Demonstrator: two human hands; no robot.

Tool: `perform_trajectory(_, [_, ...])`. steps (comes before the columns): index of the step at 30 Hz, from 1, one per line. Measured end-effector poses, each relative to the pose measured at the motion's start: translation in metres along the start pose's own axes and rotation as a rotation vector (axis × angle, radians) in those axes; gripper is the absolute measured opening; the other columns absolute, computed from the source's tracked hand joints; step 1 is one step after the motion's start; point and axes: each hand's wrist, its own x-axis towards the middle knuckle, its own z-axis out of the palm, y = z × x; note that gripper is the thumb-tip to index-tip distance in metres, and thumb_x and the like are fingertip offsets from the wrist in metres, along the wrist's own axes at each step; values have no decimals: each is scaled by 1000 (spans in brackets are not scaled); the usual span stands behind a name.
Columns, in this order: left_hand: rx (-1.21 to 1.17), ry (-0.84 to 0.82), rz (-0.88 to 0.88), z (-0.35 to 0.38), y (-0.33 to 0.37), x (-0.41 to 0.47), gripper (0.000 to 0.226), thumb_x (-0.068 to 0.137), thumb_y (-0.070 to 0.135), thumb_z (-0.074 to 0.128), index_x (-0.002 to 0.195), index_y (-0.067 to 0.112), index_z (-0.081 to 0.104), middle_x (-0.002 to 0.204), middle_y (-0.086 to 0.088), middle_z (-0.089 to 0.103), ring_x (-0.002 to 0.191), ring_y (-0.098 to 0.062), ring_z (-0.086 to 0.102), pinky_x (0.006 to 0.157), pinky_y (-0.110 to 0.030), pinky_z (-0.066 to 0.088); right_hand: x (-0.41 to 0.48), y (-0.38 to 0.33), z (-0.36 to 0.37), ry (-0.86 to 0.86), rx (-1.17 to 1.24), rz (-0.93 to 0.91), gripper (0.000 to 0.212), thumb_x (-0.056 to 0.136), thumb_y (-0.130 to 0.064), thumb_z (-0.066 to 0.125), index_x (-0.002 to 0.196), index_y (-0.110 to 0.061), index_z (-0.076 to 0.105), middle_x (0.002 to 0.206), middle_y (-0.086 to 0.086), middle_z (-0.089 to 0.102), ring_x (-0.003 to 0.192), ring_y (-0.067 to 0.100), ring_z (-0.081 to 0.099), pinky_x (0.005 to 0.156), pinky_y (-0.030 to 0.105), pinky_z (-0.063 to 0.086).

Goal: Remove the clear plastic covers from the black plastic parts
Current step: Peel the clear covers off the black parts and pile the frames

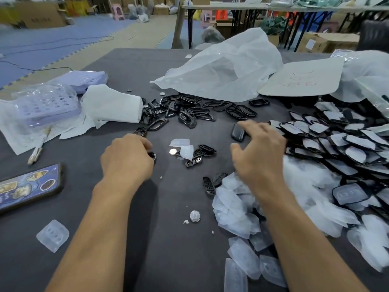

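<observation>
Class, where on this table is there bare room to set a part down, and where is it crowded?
Bare: table between left forearm and right forearm, around the button cell; also right of the phone. Crowded: right side, loose covers and covered parts; black frames farther back.

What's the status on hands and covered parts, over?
Left hand grips a small black part. Right hand open, above the table beside the covered parts pile. Loose clear covers heaped by the right wrist.

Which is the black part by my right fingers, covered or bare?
Bare: the black part shows glossy dark plastic, no whitish cover, unlike the covered pile beside it.
</observation>
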Motion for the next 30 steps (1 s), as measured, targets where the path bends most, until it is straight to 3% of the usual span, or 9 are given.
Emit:
perform_trajectory(6, [25, -24, 58, 4, 0, 1, 46, 77, 5, 72, 110, 37, 75, 115, 0, 76, 110, -30, 67, 88, -37, 52, -12, -26, 24, -355, 30, -270, 50, 94, -11, 62, 140, -31, 62, 153, -7, 52, 144, 13, 33, 116, 19, 14])
perform_trajectory(10, [-301, 66, 31, 19, 13, -1, 24, 78, 19, 76, 71, 41, 69, 77, 16, 74, 88, -18, 72, 82, -30, 54, -16, -26, 29, -417, 3, -304, 31, 92, -20, 70, 121, -29, 74, 144, -5, 60, 141, 14, 36, 108, 17, 18])
perform_trajectory(14, [-760, -30, -36, 35, 17, 0, 22, 78, 10, 75, 71, 31, 77, 64, 11, 75, 61, -13, 71, 68, -32, 62, -16, -20, 29, -336, 145, -213, 16, 81, -17, 82, 95, -23, 83, 128, -4, 70, 131, 6, 45, 95, -7, 15])
perform_trajectory(17, [-982, -163, -73, 42, 17, 1, 22, 86, -1, 71, 89, 18, 81, 74, -2, 78, 63, -17, 68, 66, -35, 59, -18, -18, 30, -273, 189, -195, 10, 88, -15, 75, 87, -18, 84, 115, -6, 74, 124, 6, 51, 95, -4, 23])
perform_trajectory(19, [-1119, -230, -100, 40, 15, 2, 22, 90, -5, 68, 95, 13, 78, 81, -6, 79, 68, -20, 70, 66, -32, 56, -20, -14, 27, -196, 271, -141, 13, 90, -16, 72, 82, -19, 82, 95, -13, 75, 106, 3, 59, 94, 10, 40])
perform_trajectory(21, [-1204, -270, -92, 38, 16, 1, 27, 88, -11, 67, 95, 14, 77, 82, -9, 77, 58, -17, 63, 61, -29, 55, -21, -9, 21, -107, 357, -78, 16, 93, -20, 70, 79, -20, 78, 70, -15, 70, 72, 2, 60, 68, 18, 45])
perform_trajectory(23, [-1228, -262, -62, 36, 19, -2, 32, 83, -16, 69, 95, 13, 76, 77, -9, 74, 48, -16, 53, 58, -29, 52, -21, -6, 15, -100, 508, -5, 20, 97, -22, 66, 78, -22, 73, 65, -14, 70, 51, 4, 53, 54, 21, 41])
perform_trajectory(26, [-1259, -196, -40, 35, 29, -6, 32, 79, -18, 72, 89, 12, 77, 70, -6, 75, 47, -15, 54, 53, -26, 53, -22, -13, 10, -167, 770, 104, 24, 100, -15, 63, 77, -19, 71, 66, 3, 73, 42, 14, 53, 45, 31, 45])
perform_trajectory(30, [-1259, -154, 13, 41, 44, -18, 20, 77, -8, 82, 82, 11, 77, 68, -6, 76, 53, -14, 65, 60, -27, 60, -24, -18, 11, -233, 974, 220, 17, 98, -8, 66, 82, -10, 73, 63, 12, 70, 40, 17, 51, 41, 23, 41])
